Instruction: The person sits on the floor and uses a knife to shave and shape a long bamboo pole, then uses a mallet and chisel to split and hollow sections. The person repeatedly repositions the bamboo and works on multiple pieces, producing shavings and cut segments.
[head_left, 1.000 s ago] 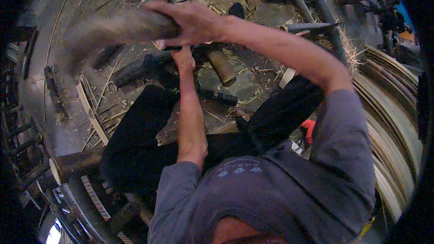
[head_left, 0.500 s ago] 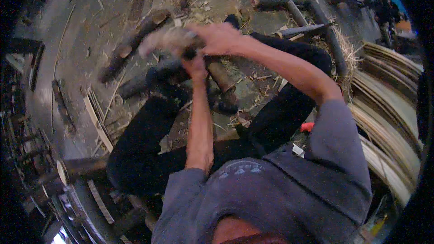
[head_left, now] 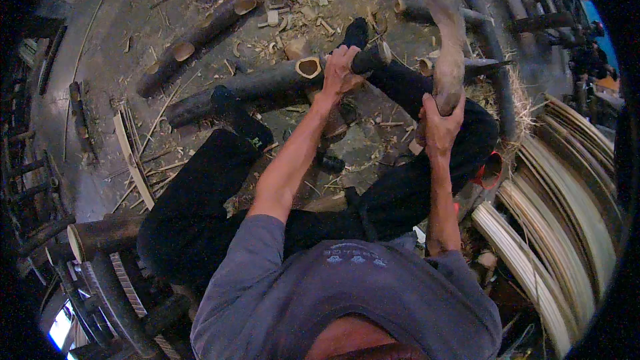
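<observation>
My right hand (head_left: pixel 441 123) is closed round the lower part of a thick, curved wooden club (head_left: pixel 448 47), which points away from me above my right leg. My left hand (head_left: pixel 341 72) is closed on a dark round pole (head_left: pixel 227 93), close to its right end. Just left of that hand, a hole with a pale cut rim (head_left: pixel 309 68) opens in the pole's upper side. The pole lies crosswise over the floor by my feet. Whether my left fingers also hold something small cannot be made out.
Another notched dark pole (head_left: pixel 200 40) lies farther off, left. Wood chips (head_left: pixel 303 10) litter the floor. Bundled pale strips (head_left: pixel 567 180) curve along my right, beside an orange-rimmed tube (head_left: pixel 490 168). Long split strips (head_left: pixel 133 157) lie left of my leg. Dark poles (head_left: pixel 110 233) are stacked at lower left.
My right hand has swung to the right with the club, away from my left hand. The left hand has moved right along the pole, and the cut hole now shows.
</observation>
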The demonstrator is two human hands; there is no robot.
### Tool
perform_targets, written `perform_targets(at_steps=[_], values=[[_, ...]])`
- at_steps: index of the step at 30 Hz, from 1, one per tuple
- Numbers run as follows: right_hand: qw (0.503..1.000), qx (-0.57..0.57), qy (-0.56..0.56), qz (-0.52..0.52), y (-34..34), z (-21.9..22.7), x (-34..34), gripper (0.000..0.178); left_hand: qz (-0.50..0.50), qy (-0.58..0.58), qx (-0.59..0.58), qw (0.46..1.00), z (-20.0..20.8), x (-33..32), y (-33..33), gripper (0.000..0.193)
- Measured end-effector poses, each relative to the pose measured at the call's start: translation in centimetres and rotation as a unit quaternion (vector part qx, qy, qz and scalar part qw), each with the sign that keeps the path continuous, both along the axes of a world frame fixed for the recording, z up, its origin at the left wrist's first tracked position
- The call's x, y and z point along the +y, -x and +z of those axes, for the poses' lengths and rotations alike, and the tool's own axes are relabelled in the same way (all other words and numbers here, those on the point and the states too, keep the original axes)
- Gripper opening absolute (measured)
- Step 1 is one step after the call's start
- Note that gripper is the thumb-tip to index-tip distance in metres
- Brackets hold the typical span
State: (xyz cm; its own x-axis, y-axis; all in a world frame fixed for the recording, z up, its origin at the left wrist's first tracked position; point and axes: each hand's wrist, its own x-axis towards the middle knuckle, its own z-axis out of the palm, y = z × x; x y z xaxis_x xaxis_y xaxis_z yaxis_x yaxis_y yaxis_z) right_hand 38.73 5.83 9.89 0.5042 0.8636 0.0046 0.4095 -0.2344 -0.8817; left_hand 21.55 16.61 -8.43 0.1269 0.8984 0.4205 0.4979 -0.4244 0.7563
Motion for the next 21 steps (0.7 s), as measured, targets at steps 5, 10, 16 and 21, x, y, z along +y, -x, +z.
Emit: perform_targets(at_steps=[5, 10, 16, 21], values=[[0.967, 0.162, -0.175, -0.095, 3.6, -1.7, 1.0, 0.064, -0.017, -0.043, -0.069, 0.997, -2.2, 2.0, 1.8, 0.051], [0.998, -0.051, 0.018, -0.022, 7.1, -8.2, 0.0, 0.057, -0.002, -0.006, -0.098, 0.995, -3.2, 1.6, 1.9, 0.052], [0.974, 0.200, 0.013, -0.102, 7.3, -8.4, -0.5, 0.072, 0.017, 0.098, -0.023, 0.995, -3.0, 1.0, 1.4, 0.058], [0.999, 0.003, 0.007, 0.045, 7.2, -7.9, -0.3, 0.074, 0.084, 0.084, -0.139, 0.983, 0.1, 2.0, 4.2, 0.060]])
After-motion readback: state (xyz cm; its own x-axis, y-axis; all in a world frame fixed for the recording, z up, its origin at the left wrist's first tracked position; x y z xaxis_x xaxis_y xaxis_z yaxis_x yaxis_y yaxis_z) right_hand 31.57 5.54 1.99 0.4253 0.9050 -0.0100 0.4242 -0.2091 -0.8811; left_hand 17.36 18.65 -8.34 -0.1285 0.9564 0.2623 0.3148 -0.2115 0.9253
